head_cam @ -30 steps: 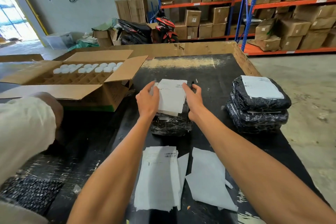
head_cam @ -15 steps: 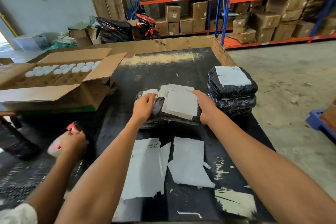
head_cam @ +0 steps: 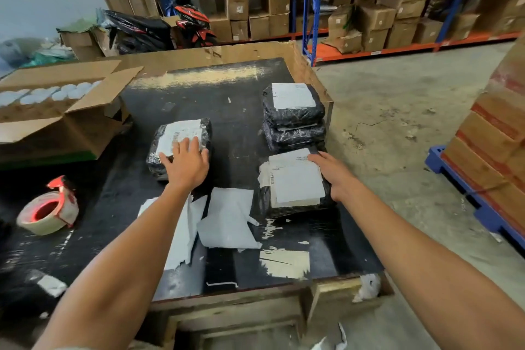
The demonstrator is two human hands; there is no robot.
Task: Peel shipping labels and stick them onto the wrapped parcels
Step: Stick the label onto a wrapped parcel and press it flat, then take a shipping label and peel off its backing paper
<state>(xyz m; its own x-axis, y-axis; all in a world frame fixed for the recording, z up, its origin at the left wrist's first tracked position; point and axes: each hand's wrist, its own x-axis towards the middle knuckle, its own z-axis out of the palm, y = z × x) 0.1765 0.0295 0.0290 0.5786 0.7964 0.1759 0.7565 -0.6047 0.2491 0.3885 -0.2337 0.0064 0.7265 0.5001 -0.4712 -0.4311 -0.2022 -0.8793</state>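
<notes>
Two black wrapped parcels lie side by side on the black table (head_cam: 233,111). My left hand (head_cam: 186,163) rests flat, fingers spread, on the left parcel (head_cam: 154,158), partly covering its white label (head_cam: 180,133). My right hand (head_cam: 331,175) lies against the right edge of the right parcel (head_cam: 287,209), fingers reaching over the corner of its white label (head_cam: 295,182); the thumb is hidden. Just behind it stands a stack of two labelled parcels (head_cam: 292,116).
Peeled white backing sheets (head_cam: 227,219) lie between my forearms. A red tape dispenser (head_cam: 48,210) sits at the left. An open cardboard box (head_cam: 56,122) with white caps fills the back left. Stacked cartons on a blue pallet (head_cam: 494,150) stand on the right.
My right hand has gone to the right with the labelled parcel, now in front of the stack. My left hand has come onto another parcel. The other person's hand has left; the tape dispenser lies on the table.
</notes>
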